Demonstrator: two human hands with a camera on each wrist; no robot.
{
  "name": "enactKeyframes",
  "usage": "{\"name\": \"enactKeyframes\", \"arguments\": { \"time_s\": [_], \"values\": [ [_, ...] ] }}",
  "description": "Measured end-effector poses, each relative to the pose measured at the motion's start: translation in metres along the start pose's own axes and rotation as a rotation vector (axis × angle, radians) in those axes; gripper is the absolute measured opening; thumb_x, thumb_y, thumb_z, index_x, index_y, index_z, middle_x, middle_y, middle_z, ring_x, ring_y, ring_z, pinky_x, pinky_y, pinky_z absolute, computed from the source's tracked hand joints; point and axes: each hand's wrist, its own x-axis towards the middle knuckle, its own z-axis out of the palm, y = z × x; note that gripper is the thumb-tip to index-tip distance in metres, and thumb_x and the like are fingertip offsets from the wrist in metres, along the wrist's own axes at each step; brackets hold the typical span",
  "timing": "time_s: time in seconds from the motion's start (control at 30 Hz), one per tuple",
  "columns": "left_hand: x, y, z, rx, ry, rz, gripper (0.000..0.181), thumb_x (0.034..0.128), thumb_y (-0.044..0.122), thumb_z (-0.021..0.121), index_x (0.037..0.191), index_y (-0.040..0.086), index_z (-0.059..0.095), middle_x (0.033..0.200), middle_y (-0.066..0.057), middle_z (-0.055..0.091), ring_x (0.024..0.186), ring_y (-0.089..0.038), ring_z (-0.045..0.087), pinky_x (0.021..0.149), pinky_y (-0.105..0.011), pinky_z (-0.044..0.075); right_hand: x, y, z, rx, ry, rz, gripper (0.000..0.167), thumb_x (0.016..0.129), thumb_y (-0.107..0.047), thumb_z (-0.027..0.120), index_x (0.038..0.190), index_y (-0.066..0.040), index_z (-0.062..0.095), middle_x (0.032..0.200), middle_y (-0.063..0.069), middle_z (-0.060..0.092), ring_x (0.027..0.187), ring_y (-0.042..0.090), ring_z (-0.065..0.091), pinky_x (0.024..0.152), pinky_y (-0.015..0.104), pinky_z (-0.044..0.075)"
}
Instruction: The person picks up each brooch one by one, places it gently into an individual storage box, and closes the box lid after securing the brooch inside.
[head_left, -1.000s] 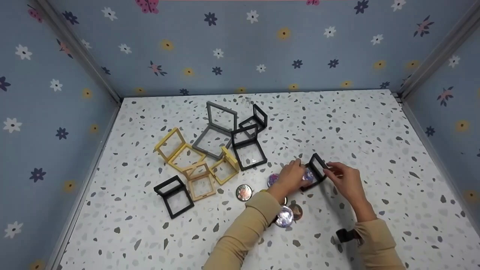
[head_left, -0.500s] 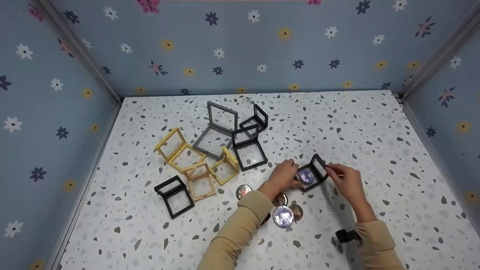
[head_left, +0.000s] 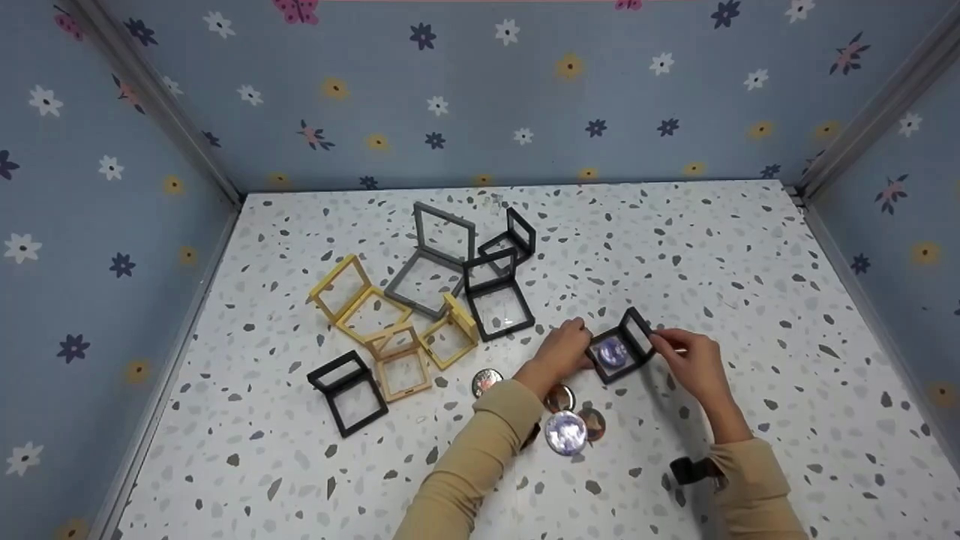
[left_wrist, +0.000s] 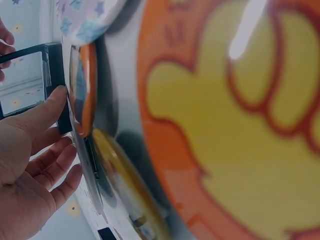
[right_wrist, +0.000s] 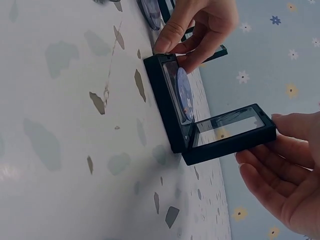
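A small black hinged display frame stands partly unfolded on the speckled table, its clear-windowed lid raised. On the film of its lower half lies a round purple badge, seen edge-on in the right wrist view as a bluish disc. My left hand pinches the outer left edge of that lower half; in the left wrist view the thumb presses on the black rim. Between thumb and fingertips, my right hand pinches the top corner of the raised lid.
Near my left wrist lie a shiny purple badge, a brown badge, and a floral badge. Further left, several unfolded frames stand, including a grey frame and a yellow frame. Flower-patterned walls enclose the table.
My left hand has drawn back leftward from the purple badge, leaving it inside the frame, and now grips the frame's left edge. The right hand stays on the lid.
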Motion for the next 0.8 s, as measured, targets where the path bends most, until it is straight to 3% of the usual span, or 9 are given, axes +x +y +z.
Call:
{"name": "enactKeyframes", "arguments": {
  "time_s": [0.13, 0.43, 0.8],
  "values": [
    [0.001, -0.001, 0.000, -0.047, 0.001, -0.014, 0.029, 0.0744, 0.030, 0.069, 0.088, 0.005, 0.063, 0.093, -0.005, 0.051, 0.083, -0.018, 0.050, 0.072, -0.028, 0.044, 0.001, 0.000, 0.000, 0.011, -0.016, 0.023, 0.024, 0.085, -0.018, 0.060, 0.097, 0.002, 0.066, 0.091, 0.014, 0.065, 0.081, 0.023, 0.060, 0.069, 0.022, 0.048],
    [0.000, -0.006, -0.001, -0.164, 0.016, -0.031, 0.024, 0.0711, 0.021, 0.072, 0.088, 0.006, 0.064, 0.086, -0.003, 0.050, 0.081, -0.017, 0.050, 0.072, -0.026, 0.043, 0.002, -0.005, 0.005, 0.039, -0.091, 0.055, 0.023, 0.085, -0.019, 0.060, 0.095, 0.001, 0.065, 0.089, 0.013, 0.064, 0.083, 0.023, 0.059, 0.074, 0.034, 0.048],
    [0.000, -0.008, -0.002, -0.199, 0.027, -0.022, 0.024, 0.0686, 0.021, 0.074, 0.085, 0.006, 0.065, 0.084, -0.002, 0.050, 0.079, -0.016, 0.050, 0.071, -0.025, 0.043, -0.004, -0.010, 0.014, 0.059, -0.085, 0.004, 0.018, 0.081, -0.015, 0.065, 0.090, 0.000, 0.067, 0.084, 0.011, 0.065, 0.080, 0.025, 0.059, 0.075, 0.039, 0.047]
  ]
}}
